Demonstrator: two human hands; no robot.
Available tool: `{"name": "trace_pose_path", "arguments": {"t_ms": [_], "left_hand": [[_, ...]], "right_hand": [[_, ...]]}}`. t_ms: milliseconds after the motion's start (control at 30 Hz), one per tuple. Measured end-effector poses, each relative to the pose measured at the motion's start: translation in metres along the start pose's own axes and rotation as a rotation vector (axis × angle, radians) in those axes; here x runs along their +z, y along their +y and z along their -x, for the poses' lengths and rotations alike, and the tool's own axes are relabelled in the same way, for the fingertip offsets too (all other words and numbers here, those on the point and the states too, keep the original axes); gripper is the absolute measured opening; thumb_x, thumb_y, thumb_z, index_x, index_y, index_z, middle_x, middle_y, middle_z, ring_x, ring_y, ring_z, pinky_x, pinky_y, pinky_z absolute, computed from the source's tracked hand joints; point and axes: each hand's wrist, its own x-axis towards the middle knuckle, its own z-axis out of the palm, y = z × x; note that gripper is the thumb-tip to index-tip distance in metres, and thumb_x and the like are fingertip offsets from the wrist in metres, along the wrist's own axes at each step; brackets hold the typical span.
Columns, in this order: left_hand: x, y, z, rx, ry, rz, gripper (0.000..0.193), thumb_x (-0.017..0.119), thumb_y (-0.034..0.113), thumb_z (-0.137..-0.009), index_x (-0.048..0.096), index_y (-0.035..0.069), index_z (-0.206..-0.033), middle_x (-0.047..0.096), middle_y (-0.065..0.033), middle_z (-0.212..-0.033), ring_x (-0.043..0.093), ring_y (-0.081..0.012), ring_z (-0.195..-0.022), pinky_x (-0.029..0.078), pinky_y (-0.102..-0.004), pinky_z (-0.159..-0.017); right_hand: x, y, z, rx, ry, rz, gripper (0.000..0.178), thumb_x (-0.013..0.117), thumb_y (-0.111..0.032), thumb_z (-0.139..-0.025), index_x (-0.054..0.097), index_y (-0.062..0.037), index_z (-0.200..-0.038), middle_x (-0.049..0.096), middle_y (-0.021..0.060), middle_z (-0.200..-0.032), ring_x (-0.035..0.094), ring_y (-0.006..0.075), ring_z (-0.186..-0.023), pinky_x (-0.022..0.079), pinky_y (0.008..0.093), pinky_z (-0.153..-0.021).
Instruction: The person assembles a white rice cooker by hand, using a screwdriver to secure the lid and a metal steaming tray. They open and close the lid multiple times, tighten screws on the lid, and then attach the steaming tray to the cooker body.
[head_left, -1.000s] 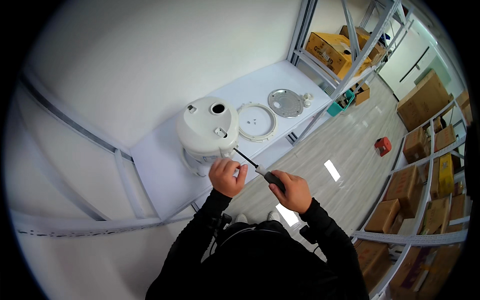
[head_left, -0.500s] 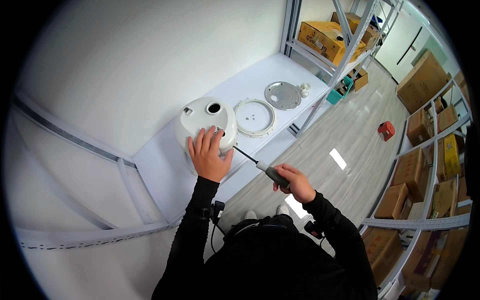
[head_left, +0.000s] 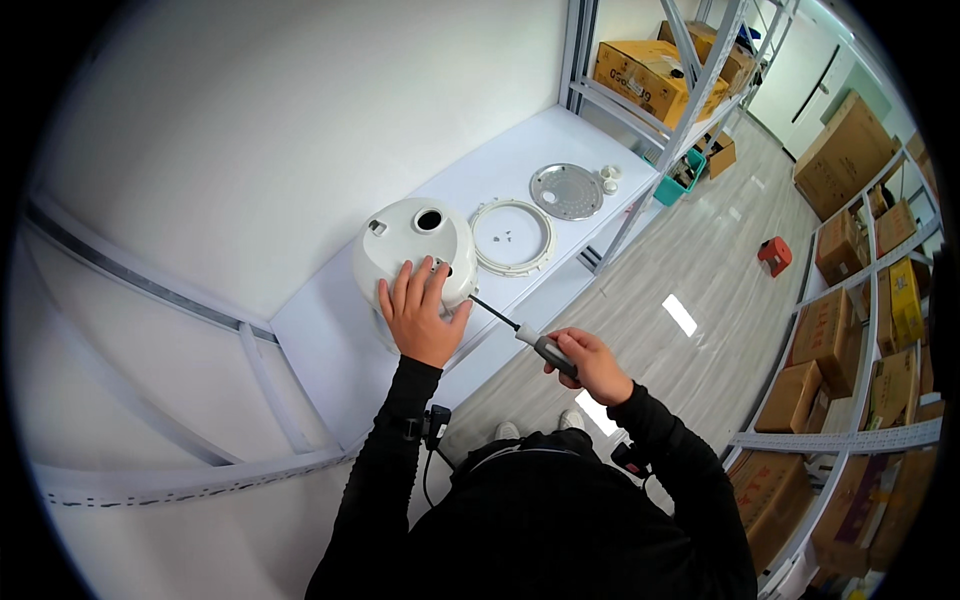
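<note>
Resting your spread left grip (head_left: 421, 318) on the white housing (head_left: 402, 240) near the front edge of the worktop (head_left: 500, 176), you're grasping the screwdriver (head_left: 528, 335) in your right grip (head_left: 588, 364), apparently working at its side; turning is likely calling for steady alignment.

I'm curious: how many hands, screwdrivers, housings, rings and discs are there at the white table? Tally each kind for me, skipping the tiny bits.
Hands: 2 (left hand, right hand)
Screwdriver: 1
White rounded housing: 1
White ring: 1
Silvery disc: 1
Total: 6
</note>
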Motion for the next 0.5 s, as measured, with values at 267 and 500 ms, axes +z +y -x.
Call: {"name": "trace_pose_path", "arguments": {"t_ms": [267,500], "left_hand": [[0.004,-0.002,0.002,-0.003,0.026,-0.02,0.061,0.087,0.031,-0.069,0.069,0.02,-0.126,0.062,-0.0007,-0.14,0.048,-0.0281,-0.138,0.023,-0.059,-0.12],[0.006,-0.003,0.002,-0.002,0.037,-0.021,0.06,0.086,0.032,-0.069,0.069,0.02,-0.126,0.062,-0.0002,-0.14,0.048,-0.0279,-0.138,0.023,-0.0591,-0.12]], "right_hand": [[-0.01,0.006,-0.007,0.069,-0.046,-0.061,0.026,0.058,-0.015,-0.1,0.055,-0.0046,-0.123,0.064,0.0079,-0.092,0.048,0.0108,-0.061,0.035,0.0275,-0.054],[-0.002,0.016,0.005,-0.359,0.154,0.36,0.036,0.074,-0.011,-0.091,0.055,-0.0046,-0.121,0.063,0.0058,-0.097,0.058,0.0139,-0.075,0.047,0.0296,-0.065]]}}
